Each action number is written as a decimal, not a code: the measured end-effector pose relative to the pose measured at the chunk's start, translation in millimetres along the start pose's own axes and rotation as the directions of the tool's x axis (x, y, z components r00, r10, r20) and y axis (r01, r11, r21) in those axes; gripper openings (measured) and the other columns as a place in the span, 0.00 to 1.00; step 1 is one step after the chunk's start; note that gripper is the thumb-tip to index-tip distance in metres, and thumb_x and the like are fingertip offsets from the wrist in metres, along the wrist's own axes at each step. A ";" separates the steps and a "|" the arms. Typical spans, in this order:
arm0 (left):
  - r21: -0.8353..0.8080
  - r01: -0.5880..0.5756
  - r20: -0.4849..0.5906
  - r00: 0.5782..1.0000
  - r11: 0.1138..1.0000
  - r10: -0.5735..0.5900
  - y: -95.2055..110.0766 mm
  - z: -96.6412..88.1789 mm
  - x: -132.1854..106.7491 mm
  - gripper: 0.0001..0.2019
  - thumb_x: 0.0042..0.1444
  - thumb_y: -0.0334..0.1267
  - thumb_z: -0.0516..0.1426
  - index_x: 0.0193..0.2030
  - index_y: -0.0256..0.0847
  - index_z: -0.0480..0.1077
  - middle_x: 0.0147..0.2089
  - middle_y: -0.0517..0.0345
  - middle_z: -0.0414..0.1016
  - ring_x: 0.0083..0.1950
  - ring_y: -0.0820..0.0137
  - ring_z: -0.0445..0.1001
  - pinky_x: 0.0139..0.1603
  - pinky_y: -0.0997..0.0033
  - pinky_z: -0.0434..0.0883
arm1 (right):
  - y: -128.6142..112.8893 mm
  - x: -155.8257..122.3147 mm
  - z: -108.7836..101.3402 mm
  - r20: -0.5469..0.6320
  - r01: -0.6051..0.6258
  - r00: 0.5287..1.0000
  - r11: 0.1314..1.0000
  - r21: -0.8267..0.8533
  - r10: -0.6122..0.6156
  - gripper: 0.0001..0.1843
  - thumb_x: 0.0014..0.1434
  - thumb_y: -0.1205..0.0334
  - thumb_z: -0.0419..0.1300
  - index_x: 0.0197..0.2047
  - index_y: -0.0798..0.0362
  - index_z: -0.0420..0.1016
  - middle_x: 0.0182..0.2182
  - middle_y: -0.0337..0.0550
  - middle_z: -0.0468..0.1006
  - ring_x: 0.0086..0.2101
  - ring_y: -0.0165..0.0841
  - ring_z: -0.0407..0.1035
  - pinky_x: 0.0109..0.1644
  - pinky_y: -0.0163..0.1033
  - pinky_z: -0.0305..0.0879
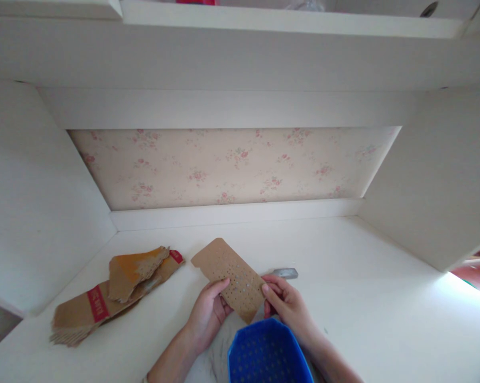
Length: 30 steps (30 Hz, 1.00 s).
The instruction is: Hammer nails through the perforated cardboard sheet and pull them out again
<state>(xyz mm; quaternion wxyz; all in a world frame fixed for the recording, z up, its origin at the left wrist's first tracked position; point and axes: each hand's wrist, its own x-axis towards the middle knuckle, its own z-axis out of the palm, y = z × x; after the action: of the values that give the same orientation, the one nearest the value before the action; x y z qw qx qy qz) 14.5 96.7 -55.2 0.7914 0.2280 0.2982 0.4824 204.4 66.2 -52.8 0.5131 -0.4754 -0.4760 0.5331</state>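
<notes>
Together, left hand [208, 314] and right hand [283, 300] pinched a perforated cardboard sheet [227, 276] over a blue basket [267, 354], torn packaging [112, 292] lay on the bench [383, 298]

the card [228, 279] sits between my left hand [208, 314] and right hand [285, 303], over the desk [383, 298]. basket [268, 354] just in front of it, nearest me. torn packets [112, 292] well off to my left. small bar [286, 273] behind my right hand.
</notes>
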 end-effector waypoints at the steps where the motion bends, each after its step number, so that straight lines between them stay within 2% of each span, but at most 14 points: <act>1: -0.023 0.006 0.014 1.000 1.000 -0.005 -0.4 -1.2 0.6 0.14 0.59 0.33 0.58 0.51 0.31 0.72 0.51 0.42 0.78 0.55 0.56 0.75 0.55 0.58 0.71 | 1.2 0.5 -0.4 0.003 0.000 1.000 1.000 -0.002 0.000 0.19 0.60 0.47 0.59 0.45 0.53 0.70 0.18 0.30 0.73 0.18 0.26 0.66 0.22 0.33 0.58; 3: -0.067 0.010 0.031 0.999 0.998 -0.008 -1.2 -2.8 1.6 0.15 0.59 0.33 0.56 0.52 0.31 0.71 0.53 0.42 0.78 0.56 0.56 0.74 0.56 0.58 0.70 | 3.4 1.3 -1.0 0.005 -0.006 1.000 1.000 0.004 0.006 0.20 0.60 0.46 0.59 0.46 0.54 0.69 0.18 0.31 0.73 0.19 0.26 0.67 0.23 0.33 0.59; 5: -0.086 0.016 -0.003 1.000 0.996 -0.017 -2.1 -2.9 2.2 0.15 0.61 0.35 0.55 0.53 0.31 0.71 0.53 0.42 0.78 0.57 0.57 0.74 0.57 0.59 0.70 | 4.9 1.7 -1.3 0.003 -0.012 1.000 1.000 0.013 0.012 0.21 0.59 0.46 0.59 0.47 0.53 0.68 0.18 0.30 0.73 0.19 0.26 0.66 0.23 0.33 0.59; 8: -0.077 0.038 -0.063 0.997 0.996 -0.043 -2.8 -0.5 1.9 0.15 0.62 0.36 0.56 0.54 0.31 0.70 0.53 0.42 0.78 0.56 0.57 0.74 0.56 0.59 0.71 | 5.4 1.1 -1.3 -0.005 -0.007 1.000 1.000 0.021 0.007 0.21 0.59 0.46 0.60 0.46 0.53 0.69 0.19 0.31 0.74 0.18 0.27 0.67 0.23 0.33 0.59; 11: -0.028 0.038 -0.046 0.998 0.999 -0.039 -2.1 3.5 -0.2 0.16 0.62 0.37 0.57 0.54 0.31 0.70 0.54 0.42 0.77 0.55 0.57 0.75 0.55 0.60 0.72 | 3.0 -0.4 -1.1 -0.017 0.012 1.000 0.999 0.051 -0.011 0.20 0.58 0.46 0.61 0.46 0.53 0.70 0.18 0.31 0.74 0.19 0.28 0.68 0.24 0.34 0.62; 16: 0.102 -0.043 -0.037 0.998 0.994 0.047 -0.5 8.3 -3.3 0.15 0.60 0.38 0.60 0.51 0.33 0.71 0.53 0.41 0.77 0.49 0.57 0.78 0.52 0.58 0.74 | -5.5 -1.5 -0.4 -0.120 0.053 0.992 0.995 0.086 -0.043 0.21 0.55 0.46 0.64 0.45 0.53 0.74 0.20 0.34 0.76 0.21 0.28 0.69 0.28 0.36 0.66; 18: 0.120 -0.070 -0.047 0.996 0.990 0.076 -1.2 8.6 -2.8 0.13 0.59 0.37 0.61 0.49 0.34 0.72 0.52 0.43 0.78 0.48 0.59 0.79 0.52 0.60 0.74 | -8.1 -1.5 -0.5 -0.166 0.051 0.986 0.994 0.093 -0.035 0.22 0.52 0.45 0.66 0.44 0.52 0.76 0.24 0.37 0.79 0.24 0.31 0.71 0.30 0.38 0.70; 21: 0.138 -0.049 -0.052 0.997 0.989 0.056 -3.5 7.8 -1.7 0.11 0.57 0.36 0.63 0.45 0.34 0.74 0.50 0.44 0.79 0.46 0.62 0.80 0.53 0.64 0.73 | -9.0 -1.0 -1.5 -0.203 0.056 0.978 0.995 0.083 -0.038 0.23 0.50 0.45 0.67 0.44 0.51 0.78 0.28 0.41 0.82 0.28 0.35 0.74 0.35 0.42 0.73; 25: 0.173 -0.060 0.039 0.998 0.983 0.054 -5.3 6.9 -2.0 0.12 0.57 0.36 0.64 0.47 0.35 0.75 0.55 0.45 0.77 0.54 0.62 0.76 0.62 0.65 0.66 | -4.1 0.2 -3.2 -0.209 0.067 0.976 0.997 0.040 -0.057 0.22 0.52 0.45 0.66 0.45 0.51 0.80 0.29 0.41 0.83 0.29 0.35 0.75 0.38 0.43 0.74; 27: 0.175 -0.055 0.040 0.998 0.983 0.048 -5.3 6.3 -2.5 0.13 0.57 0.37 0.64 0.48 0.36 0.75 0.55 0.47 0.77 0.55 0.62 0.75 0.63 0.63 0.65 | -0.7 0.4 -3.9 -0.198 0.068 0.978 0.998 0.002 -0.067 0.21 0.54 0.46 0.65 0.46 0.51 0.79 0.31 0.42 0.82 0.30 0.35 0.75 0.39 0.43 0.73; 30: 0.184 -0.039 0.052 0.998 0.982 0.030 -5.3 4.5 -2.4 0.15 0.59 0.41 0.62 0.51 0.38 0.73 0.56 0.46 0.76 0.55 0.60 0.76 0.63 0.60 0.65 | 2.4 -0.5 -4.5 -0.115 0.077 0.990 0.994 -0.072 -0.085 0.21 0.57 0.47 0.62 0.47 0.51 0.79 0.34 0.44 0.82 0.32 0.36 0.75 0.40 0.44 0.73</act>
<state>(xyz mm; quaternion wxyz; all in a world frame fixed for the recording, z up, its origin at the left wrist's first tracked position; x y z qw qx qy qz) 20.1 92.0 -54.8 0.7656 0.3174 0.3181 0.4604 208.6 65.8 -55.6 0.5455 -0.5033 -0.4814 0.4662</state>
